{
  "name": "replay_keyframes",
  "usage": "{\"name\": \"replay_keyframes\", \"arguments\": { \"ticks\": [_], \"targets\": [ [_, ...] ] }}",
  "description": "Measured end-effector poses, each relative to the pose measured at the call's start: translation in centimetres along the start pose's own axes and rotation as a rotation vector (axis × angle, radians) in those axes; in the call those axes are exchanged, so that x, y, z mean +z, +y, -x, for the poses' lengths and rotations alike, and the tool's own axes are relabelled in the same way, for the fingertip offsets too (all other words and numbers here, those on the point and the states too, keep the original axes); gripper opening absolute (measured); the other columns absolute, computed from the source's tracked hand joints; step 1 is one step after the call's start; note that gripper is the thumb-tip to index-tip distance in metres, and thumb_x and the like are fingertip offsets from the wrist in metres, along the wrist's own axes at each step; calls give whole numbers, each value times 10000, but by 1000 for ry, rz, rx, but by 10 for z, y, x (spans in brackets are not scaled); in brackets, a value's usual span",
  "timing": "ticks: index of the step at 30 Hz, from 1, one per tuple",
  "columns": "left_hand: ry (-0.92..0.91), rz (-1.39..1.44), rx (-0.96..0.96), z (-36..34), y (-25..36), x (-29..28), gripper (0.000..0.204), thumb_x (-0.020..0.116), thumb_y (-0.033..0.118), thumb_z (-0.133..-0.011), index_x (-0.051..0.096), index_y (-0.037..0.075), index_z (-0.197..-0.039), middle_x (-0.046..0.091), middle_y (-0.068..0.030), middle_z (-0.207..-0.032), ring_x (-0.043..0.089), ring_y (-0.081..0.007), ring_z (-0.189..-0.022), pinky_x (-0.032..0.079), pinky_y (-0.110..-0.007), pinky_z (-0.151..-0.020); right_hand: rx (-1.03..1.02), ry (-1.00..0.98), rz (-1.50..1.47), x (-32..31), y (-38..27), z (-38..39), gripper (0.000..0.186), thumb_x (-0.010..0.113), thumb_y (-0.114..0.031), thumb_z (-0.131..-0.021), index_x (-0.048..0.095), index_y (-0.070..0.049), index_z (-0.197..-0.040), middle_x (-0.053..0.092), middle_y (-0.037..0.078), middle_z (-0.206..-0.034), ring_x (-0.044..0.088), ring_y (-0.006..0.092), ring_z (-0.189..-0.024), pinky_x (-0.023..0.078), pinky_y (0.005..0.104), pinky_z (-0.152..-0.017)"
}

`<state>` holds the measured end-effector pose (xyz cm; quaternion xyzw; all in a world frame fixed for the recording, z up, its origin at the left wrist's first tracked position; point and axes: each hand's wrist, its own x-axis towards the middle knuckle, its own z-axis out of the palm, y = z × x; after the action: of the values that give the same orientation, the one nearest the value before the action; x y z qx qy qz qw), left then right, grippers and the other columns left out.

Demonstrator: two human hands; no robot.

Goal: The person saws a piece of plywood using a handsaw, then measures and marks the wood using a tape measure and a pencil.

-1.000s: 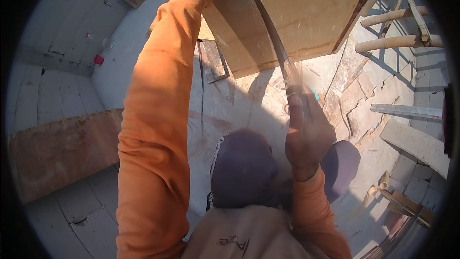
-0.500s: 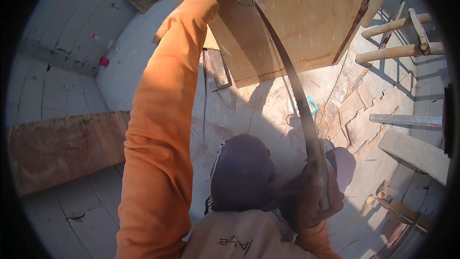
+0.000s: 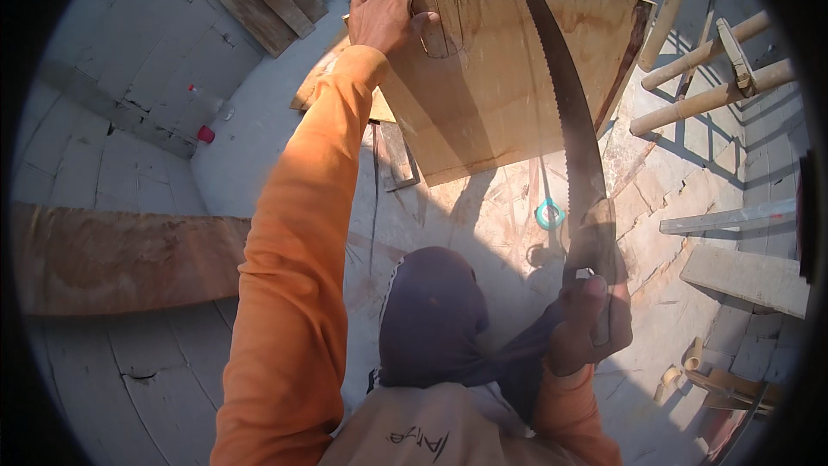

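Observation:
At the top centre, my left hand (image 3: 386, 17) grips the upper edge of a pale plywood panel (image 3: 492, 103), beside a curved outline marked or cut into the wood. My right hand (image 3: 586, 319) is closed on the handle of a hand saw, low on the right side. The long dark toothed blade (image 3: 569, 103) rises in front of the panel, right of that outline, with its tip above the top edge; whether it touches the wood I cannot tell. A teal tape measure (image 3: 549, 214) lies on the floor below the panel.
Block walls surround the floor. Loose boards (image 3: 263, 0) lean at upper left; a long brown board (image 3: 129, 263) lies at left beside a small red cup (image 3: 205, 134). Bamboo poles (image 3: 707, 99) stand at upper right. A metal bar (image 3: 724, 216) and a concrete-coloured plank (image 3: 742, 280) are on the right.
My right hand has moved down and rightward with the saw. The blade has shifted right, away from the outline by my left hand. The panel and left hand sit lower in the picture.

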<state>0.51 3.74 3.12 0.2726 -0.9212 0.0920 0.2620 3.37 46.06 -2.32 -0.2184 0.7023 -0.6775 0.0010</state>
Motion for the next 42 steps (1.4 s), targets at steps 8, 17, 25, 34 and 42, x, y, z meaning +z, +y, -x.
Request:
{"name": "replay_keyframes", "arguments": {
  "ticks": [8, 17, 25, 34, 42],
  "targets": [
    [-13, 27, 8, -6, -6, -6, 386, 712, 444, -906, 695, 169, -1177, 733, -30, -1065, 635, -222, -1074, 362, -413, -948, -236, -9, 18, 32, 6, -19, 353, 623, -41, -965, 643, 146, -1264, 707, 102, -757, 640, 98, -666, 511, 249, -593],
    [-35, 113, 18, -9, -5, -4, 428, 736, 424, -901, 625, 192, -1243, 716, -25, -1004, 632, -227, -1033, 360, -430, -924, -317, -27, 58, 47, 11, -21, 354, 683, -38, -947, 656, 130, -1257, 742, 150, -806, 692, 134, -667, 538, 268, -612],
    [-34, 85, 99, -13, -6, -8, 496, 773, 351, -879, 557, 216, -1305, 711, -46, -1037, 632, -259, -1085, 402, -446, -898, -476, 13, 187, 72, 24, -34, 405, 762, -28, -883, 665, 91, -1258, 764, 212, -948, 736, 221, -671, 549, 285, -613],
    [-39, 322, 203, -21, -7, -4, 473, 789, 177, -843, 551, 159, -1252, 680, -106, -1182, 659, -402, -1052, 512, -486, -885, -458, -51, 120, 80, 21, -37, 432, 748, -13, -877, 646, 90, -1284, 763, 210, -936, 734, 223, -652, 542, 293, -593],
    [-14, 305, 184, -18, -4, -2, 450, 785, 172, -837, 592, 178, -1243, 688, -88, -1177, 647, -362, -1068, 483, -451, -914, -478, -47, 121, 81, 27, -36, 428, 747, -24, -884, 650, 102, -1282, 758, 215, -870, 747, 224, -672, 555, 289, -607]
  ]
}}
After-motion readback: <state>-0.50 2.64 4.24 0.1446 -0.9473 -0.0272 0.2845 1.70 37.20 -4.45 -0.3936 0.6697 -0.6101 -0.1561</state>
